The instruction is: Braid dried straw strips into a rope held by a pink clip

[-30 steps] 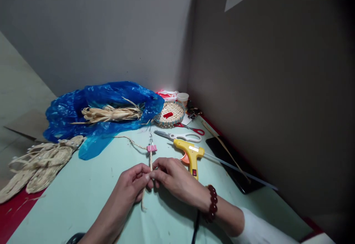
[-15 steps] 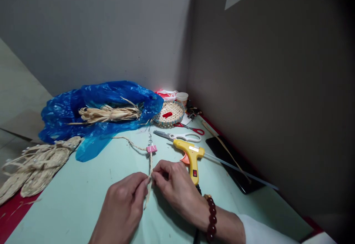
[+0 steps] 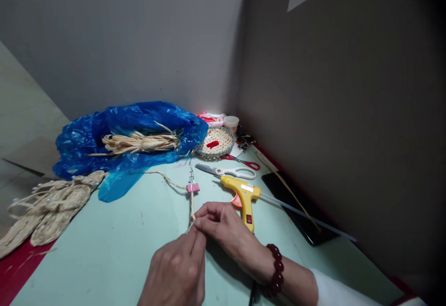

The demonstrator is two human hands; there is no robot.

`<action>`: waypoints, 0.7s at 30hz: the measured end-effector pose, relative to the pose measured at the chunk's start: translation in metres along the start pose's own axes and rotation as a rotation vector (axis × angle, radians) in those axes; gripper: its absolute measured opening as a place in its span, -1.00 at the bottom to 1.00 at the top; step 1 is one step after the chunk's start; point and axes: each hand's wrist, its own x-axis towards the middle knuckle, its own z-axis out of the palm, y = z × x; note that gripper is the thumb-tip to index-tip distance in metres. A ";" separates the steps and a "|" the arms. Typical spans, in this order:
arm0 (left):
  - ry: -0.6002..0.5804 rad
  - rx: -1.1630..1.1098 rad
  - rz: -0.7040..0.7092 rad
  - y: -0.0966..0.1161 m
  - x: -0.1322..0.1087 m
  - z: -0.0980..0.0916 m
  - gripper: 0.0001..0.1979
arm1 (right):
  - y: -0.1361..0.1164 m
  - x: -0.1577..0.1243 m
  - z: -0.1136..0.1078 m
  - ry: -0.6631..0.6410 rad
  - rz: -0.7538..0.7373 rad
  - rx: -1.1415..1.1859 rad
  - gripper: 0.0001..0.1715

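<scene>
A thin braid of pale straw-like strands (image 3: 192, 202) runs toward me from a pink binder clip (image 3: 193, 188). Just below the clip, my right hand (image 3: 223, 227) pinches the braid between thumb and forefinger. My left hand (image 3: 177, 269) is closed at the braid's lower end, close against the right fingertips; its fingers mostly hide the strand ends. From the clip the finished length of cord (image 3: 166, 179) curves away to the left. A yellow glue gun (image 3: 244, 197) with a long glue stick lies right beside my right hand.
White-handled scissors (image 3: 237, 172) and red-handled scissors (image 3: 251, 164) lie behind the glue gun. A blue plastic bag (image 3: 80, 134) holds a raffia-like bundle (image 3: 142, 142). Woven slippers (image 3: 59, 208) rest at left, a round woven tray (image 3: 226, 141) at back, a black tablet-like slab (image 3: 278, 185) at right.
My left hand has moved right and closed in beside the right fingertips, covering the loose strand ends that showed before. The right hand still pinches the braid. The view has shifted slightly.
</scene>
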 end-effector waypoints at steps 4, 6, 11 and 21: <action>0.192 -0.336 -0.368 -0.009 0.013 -0.023 -0.82 | -0.006 -0.002 -0.001 -0.017 -0.006 -0.020 -0.90; 0.123 -0.623 -0.647 -0.019 0.019 -0.026 -0.85 | -0.008 -0.003 -0.002 -0.030 -0.006 -0.046 -0.90; -0.229 -1.407 -0.731 -0.034 0.026 -0.007 -0.74 | -0.005 -0.001 -0.005 -0.067 -0.052 -0.126 -0.88; -0.211 -1.322 -0.819 -0.027 0.028 -0.005 -0.73 | -0.002 -0.012 -0.005 -0.023 -0.191 -0.666 -0.85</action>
